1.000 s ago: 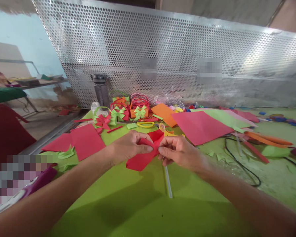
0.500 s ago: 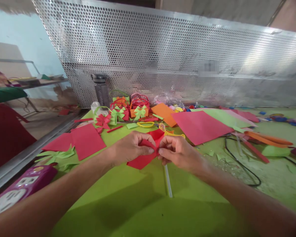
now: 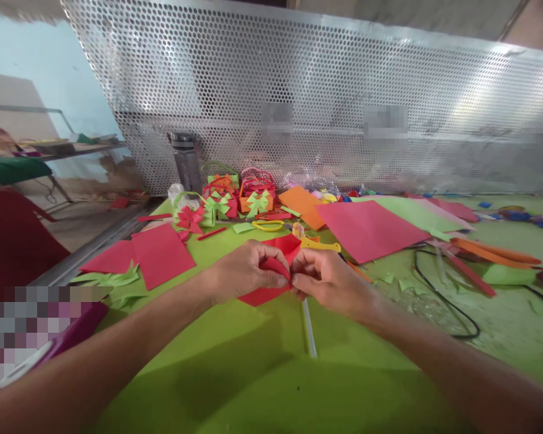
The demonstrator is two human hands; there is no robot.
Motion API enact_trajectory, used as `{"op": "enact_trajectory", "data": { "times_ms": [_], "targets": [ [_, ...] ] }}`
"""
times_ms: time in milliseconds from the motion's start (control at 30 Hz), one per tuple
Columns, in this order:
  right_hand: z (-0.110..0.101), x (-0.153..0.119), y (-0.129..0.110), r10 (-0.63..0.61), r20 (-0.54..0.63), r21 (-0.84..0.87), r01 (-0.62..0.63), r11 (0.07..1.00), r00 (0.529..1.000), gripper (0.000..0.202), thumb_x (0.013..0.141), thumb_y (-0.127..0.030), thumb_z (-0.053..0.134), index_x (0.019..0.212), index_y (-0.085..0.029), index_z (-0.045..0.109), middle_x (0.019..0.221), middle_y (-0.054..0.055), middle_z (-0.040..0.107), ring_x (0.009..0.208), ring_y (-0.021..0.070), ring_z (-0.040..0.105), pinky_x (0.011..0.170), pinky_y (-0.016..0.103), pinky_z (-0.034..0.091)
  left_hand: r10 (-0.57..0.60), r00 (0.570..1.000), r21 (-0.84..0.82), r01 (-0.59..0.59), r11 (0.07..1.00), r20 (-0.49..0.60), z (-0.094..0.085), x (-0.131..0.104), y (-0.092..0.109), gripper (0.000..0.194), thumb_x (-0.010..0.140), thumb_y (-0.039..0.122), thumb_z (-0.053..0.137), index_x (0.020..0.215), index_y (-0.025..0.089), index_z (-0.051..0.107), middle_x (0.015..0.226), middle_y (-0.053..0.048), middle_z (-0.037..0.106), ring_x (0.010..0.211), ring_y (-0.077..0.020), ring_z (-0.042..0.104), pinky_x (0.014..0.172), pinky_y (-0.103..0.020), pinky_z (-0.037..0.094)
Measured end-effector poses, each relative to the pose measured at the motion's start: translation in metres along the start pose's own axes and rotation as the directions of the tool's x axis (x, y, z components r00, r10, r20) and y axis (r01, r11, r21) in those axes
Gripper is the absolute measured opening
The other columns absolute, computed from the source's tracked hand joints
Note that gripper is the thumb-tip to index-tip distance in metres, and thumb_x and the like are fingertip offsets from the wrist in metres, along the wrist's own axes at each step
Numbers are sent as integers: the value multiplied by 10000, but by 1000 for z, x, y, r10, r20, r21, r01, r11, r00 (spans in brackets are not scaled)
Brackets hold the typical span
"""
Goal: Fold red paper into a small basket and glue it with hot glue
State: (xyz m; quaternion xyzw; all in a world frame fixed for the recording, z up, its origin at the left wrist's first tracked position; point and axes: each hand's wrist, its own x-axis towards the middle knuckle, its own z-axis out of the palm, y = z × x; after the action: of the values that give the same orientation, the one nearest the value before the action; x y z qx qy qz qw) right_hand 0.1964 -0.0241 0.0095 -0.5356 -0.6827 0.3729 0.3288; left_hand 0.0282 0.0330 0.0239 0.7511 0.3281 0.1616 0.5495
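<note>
Both hands meet over the middle of the table, working a folded red craft sheet point(image 3: 265, 295). My left hand point(image 3: 248, 271) pinches its left part between thumb and fingers. At the sheet's centre, my right hand point(image 3: 326, 277) is closed on it, fingertips almost touching those of the left. Folds and fingers hide part of the sheet. Behind and below the right hand lies a yellow tool point(image 3: 321, 244), partly covered, which looks like a glue gun. A clear rod like a glue stick point(image 3: 310, 331) sticks out toward me beneath the right hand.
Small craft baskets with bows point(image 3: 257, 202) stand at the back beside a dark bottle point(image 3: 186, 163). Red sheets point(image 3: 163, 256) lie left, a large pinkish-red sheet point(image 3: 371, 232) right. A black cord point(image 3: 447, 316) loops at right. A perforated metal panel point(image 3: 326, 78) borders the table's back.
My fingers have drawn slightly closer together on the red sheet, and its lower left part has swung a little to the right. The view has shifted slightly.
</note>
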Motion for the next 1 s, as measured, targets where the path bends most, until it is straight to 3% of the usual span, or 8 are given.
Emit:
{"op": "enact_trajectory", "data": {
  "times_ms": [267, 467, 767, 1000],
  "targets": [
    [-1, -2, -2, 1, 20, 1, -1, 1000, 1000, 62, 692, -133, 511, 734, -174, 492, 617, -13, 570, 559, 107, 534, 498, 225, 374, -20, 1000, -190, 15, 982, -23, 6, 2, -2, 136, 579, 171, 699, 661, 132, 599, 566, 45, 582, 497, -54, 466, 466, -164, 340],
    [-2, -5, -6, -46, 22, -27, 47, 999, 999, 125, 688, -90, 507, 757, -186, 467, 572, -63, 497, 498, 70, 429, 463, 204, 305, -15, 998, -192, 4, 981, -58, 5, 2, -5, 151, 576, 164, 704, 674, 136, 592, 557, 49, 582, 465, -46, 458, 440, -156, 343],
    [-1, -10, -5, -121, 0, -102, 121, 987, 993, 169, 744, -59, 439, 854, -184, 466, 687, -26, 562, 603, 96, 508, 575, 233, 376, 21, 997, -166, -33, 986, -76, 4, 2, -5, 133, 591, 143, 700, 682, 144, 603, 598, 44, 620, 491, -49, 499, 458, -146, 373],
    [2, -11, -7, -160, -52, -227, 144, 963, 986, 216, 747, -60, 447, 914, -196, 458, 677, -29, 586, 590, 103, 507, 570, 231, 365, 12, 994, -75, -20, 997, -113, 7, 1, 1, 124, 591, 134, 691, 687, 137, 611, 579, 48, 606, 485, -45, 473, 452, -145, 350]
  ]
}}
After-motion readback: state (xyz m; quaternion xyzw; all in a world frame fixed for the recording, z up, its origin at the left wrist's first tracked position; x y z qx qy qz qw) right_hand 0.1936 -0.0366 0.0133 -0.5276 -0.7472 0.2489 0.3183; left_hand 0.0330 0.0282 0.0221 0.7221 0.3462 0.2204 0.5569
